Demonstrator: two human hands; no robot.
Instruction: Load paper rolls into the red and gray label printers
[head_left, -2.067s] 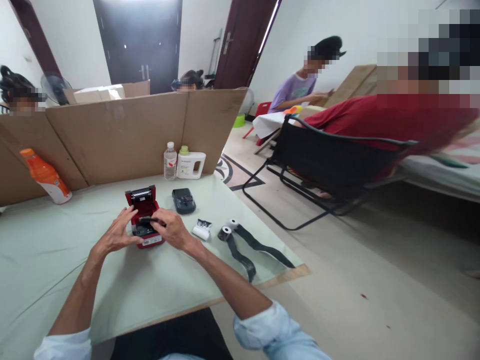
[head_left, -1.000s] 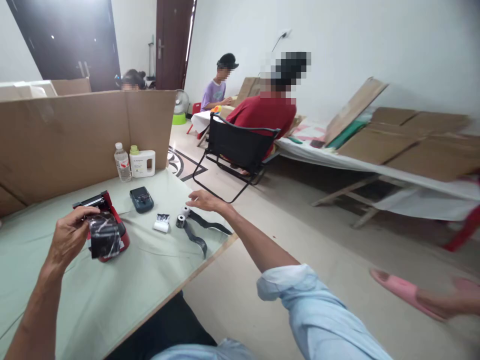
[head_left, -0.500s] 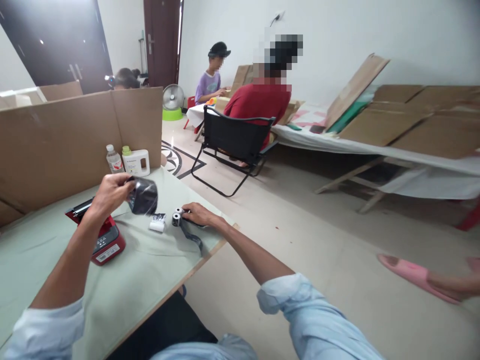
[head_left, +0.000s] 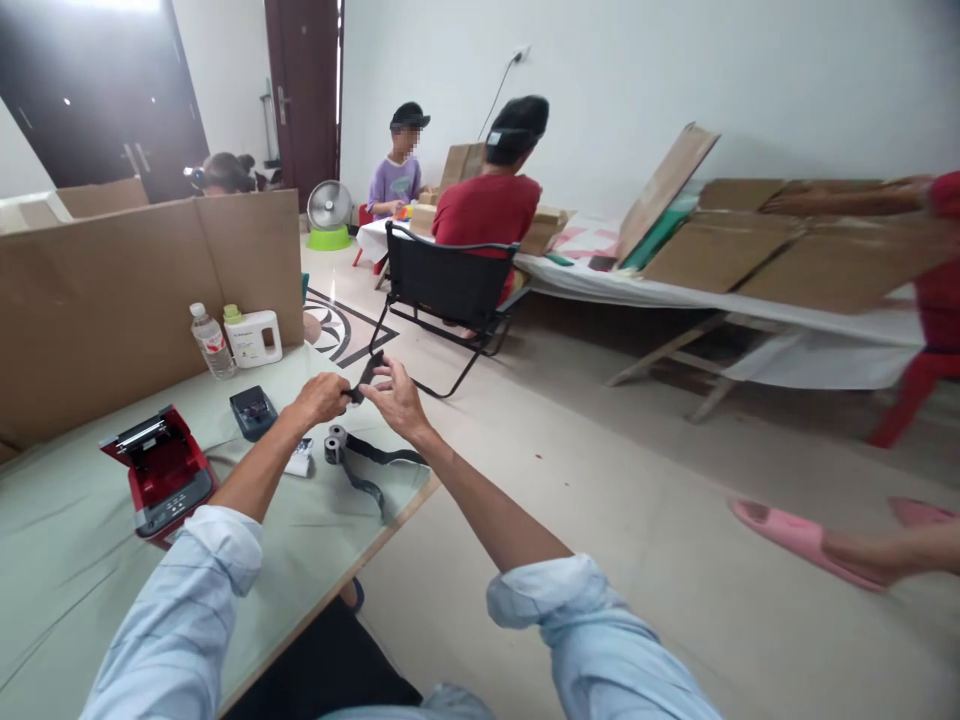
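My left hand (head_left: 321, 397) and my right hand (head_left: 396, 395) meet above the table's right end, both pinching a small piece of black film (head_left: 365, 377) between their fingertips. Just below them lie paper rolls with black strips (head_left: 352, 460) trailing toward the table edge. A small white roll (head_left: 301, 457) lies beside my left forearm. The red label printer (head_left: 161, 473) stands with its lid up at the left, apart from both hands. A dark handheld device (head_left: 253, 411) rests behind it.
A water bottle (head_left: 208, 341) and a white jug (head_left: 253, 337) stand against the cardboard divider (head_left: 112, 290). A black folding chair (head_left: 444, 290) with a person in red sits beyond the table. Other people work further off. A foot in a pink slipper (head_left: 802, 540) is at the right.
My left hand lifted black film out of the red printer and carried it right. My right hand rose from the rolls to meet it. The view turned right.
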